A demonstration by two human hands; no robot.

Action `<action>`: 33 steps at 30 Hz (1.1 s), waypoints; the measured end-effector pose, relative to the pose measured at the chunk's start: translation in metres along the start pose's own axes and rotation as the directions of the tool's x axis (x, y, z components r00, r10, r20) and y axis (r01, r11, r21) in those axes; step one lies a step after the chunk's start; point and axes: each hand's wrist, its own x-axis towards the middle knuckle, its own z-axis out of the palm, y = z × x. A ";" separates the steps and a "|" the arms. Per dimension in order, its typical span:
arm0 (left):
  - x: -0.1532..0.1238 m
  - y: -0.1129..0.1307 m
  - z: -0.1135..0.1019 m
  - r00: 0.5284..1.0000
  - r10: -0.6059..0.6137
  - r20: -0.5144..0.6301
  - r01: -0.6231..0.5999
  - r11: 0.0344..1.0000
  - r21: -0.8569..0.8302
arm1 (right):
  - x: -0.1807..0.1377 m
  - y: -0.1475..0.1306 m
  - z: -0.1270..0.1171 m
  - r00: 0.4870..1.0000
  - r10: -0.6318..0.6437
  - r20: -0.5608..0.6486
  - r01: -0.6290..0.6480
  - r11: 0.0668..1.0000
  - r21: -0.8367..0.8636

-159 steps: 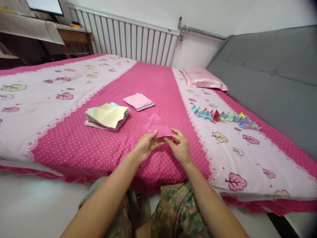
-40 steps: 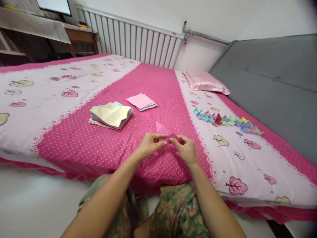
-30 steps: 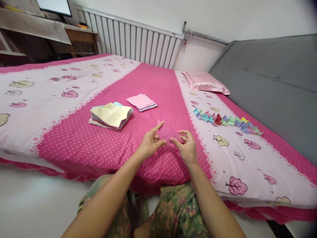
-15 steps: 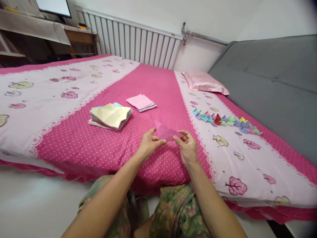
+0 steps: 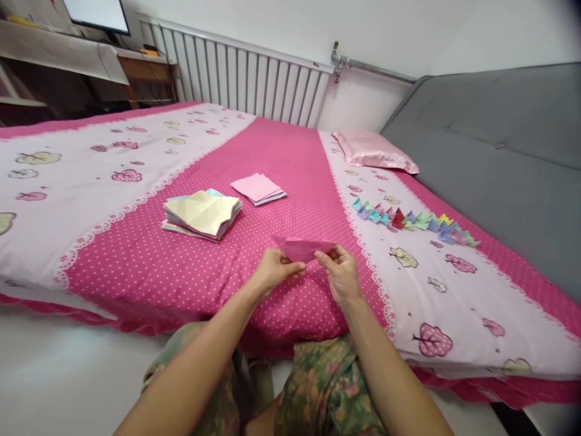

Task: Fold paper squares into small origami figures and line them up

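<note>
A folded sheet of pink origami paper (image 5: 303, 248) is held up between both hands, just above the bed's near edge. My left hand (image 5: 275, 269) pinches its left part, with the thumb in front and the fingers partly hidden behind. On the other side my right hand (image 5: 341, 270) grips the right end between thumb and fingers. Ahead and to the left lies a thick stack of creased coloured paper (image 5: 202, 213), cream on top. Beyond the hands is a smaller pile of square sheets (image 5: 258, 188), pale pink uppermost.
Rows of small folded paper pieces (image 5: 411, 221) in many colours stand on the bedspread (image 5: 299, 151) to the right. A pink pillow (image 5: 374, 152) lies farther back, beside a grey padded panel (image 5: 494, 145). A radiator (image 5: 236, 72) and a desk with a monitor (image 5: 97, 13) are behind.
The pink paper's raised point has dropped, and the paper now shows as a flatter, boat-like shape. Its left tip reaches farther left. Both hands keep their hold, shifting only slightly.
</note>
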 end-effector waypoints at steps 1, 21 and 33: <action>0.000 0.000 0.000 1.000 0.011 -0.003 -0.011 1.000 -0.023 | -0.001 0.001 0.000 0.999 0.001 0.038 0.001 0.999 -0.050; 0.002 0.001 -0.005 0.999 -0.001 0.047 0.000 0.999 0.037 | 0.006 -0.006 -0.012 0.991 -0.114 -0.064 0.098 0.972 -0.212; 0.002 0.006 -0.009 0.991 0.020 -0.131 -0.043 0.984 -0.174 | 0.003 -0.008 -0.012 0.999 -0.053 -0.002 0.052 0.989 -0.139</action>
